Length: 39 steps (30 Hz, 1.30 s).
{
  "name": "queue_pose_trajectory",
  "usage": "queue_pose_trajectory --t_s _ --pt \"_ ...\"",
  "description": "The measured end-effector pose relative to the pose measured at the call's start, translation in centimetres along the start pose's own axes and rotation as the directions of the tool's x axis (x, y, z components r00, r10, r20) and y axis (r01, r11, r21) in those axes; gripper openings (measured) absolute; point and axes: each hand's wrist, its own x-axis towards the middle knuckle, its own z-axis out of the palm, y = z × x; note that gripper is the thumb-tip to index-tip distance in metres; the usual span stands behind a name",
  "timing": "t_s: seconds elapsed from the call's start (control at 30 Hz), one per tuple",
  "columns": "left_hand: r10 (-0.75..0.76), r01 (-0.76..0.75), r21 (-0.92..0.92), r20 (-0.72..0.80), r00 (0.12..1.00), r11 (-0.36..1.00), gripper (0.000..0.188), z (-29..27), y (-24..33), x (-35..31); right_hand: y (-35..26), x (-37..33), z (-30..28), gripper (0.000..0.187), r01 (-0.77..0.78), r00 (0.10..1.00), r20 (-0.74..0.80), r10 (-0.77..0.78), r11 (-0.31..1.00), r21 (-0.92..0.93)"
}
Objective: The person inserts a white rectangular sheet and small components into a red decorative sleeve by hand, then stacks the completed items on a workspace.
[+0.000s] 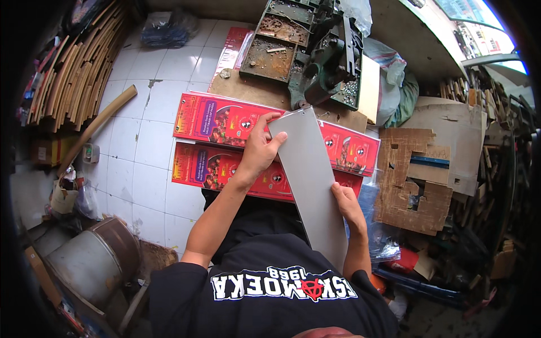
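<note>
A long flat grey panel (pixel 313 177) lies slantwise between my hands, its far end under the nose of a dark green cast-metal press (pixel 333 65). My left hand (pixel 262 147) grips the panel's left edge near that end, thumb on top. Lower down, my right hand (pixel 349 207) pinches the right edge, thumb on the face. A small hole or fastener shows at the panel's far corner. Beneath it lie red printed panels with food pictures, an upper one (pixel 194 119) and a lower one (pixel 189 164). Fingers under the grey panel are hidden.
Divided metal trays (pixel 270 59) with small metal bits flank the press on a wooden board (pixel 234 90). Cut cardboard (pixel 394 186) and plastic sheets lie right. Left are a bent wooden strip (pixel 101 121), a metal drum (pixel 93 262) and stacked boards (pixel 70 67).
</note>
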Motion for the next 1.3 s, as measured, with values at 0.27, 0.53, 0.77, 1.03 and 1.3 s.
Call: queue_pose_trajectory --t_s 0.27,0.53,0.77,1.03,1.3 --pt "-0.060 0.035 -0.198 -0.122 0.991 0.980 0.050 -3.0 2.0 -6.6 -0.9 2.4 -2.3 0.031 0.115 0.984 0.061 -0.166 0.863 0.492" --pt "0.008 -0.046 -0.225 -0.168 0.986 0.973 0.050 -4.9 2.1 -8.6 -8.2 10.0 1.0 0.033 0.328 0.937 -0.001 -0.350 0.875 0.357" --pt "0.002 -0.046 -0.239 -0.181 0.983 0.970 0.051 -5.2 2.6 -9.0 -10.0 15.1 -1.6 0.027 0.139 0.954 0.226 -0.196 0.960 0.244" --pt "-0.010 -0.033 -0.249 -0.170 0.985 0.968 0.052 -5.7 2.0 -9.0 -9.8 14.7 -1.4 0.032 0.039 0.979 0.179 -0.096 0.953 0.302" --pt "0.027 -0.060 -0.234 -0.141 0.990 0.970 0.053 -5.3 2.1 -8.5 -10.4 15.5 1.2 0.015 0.286 0.950 0.047 -0.308 0.923 0.259"
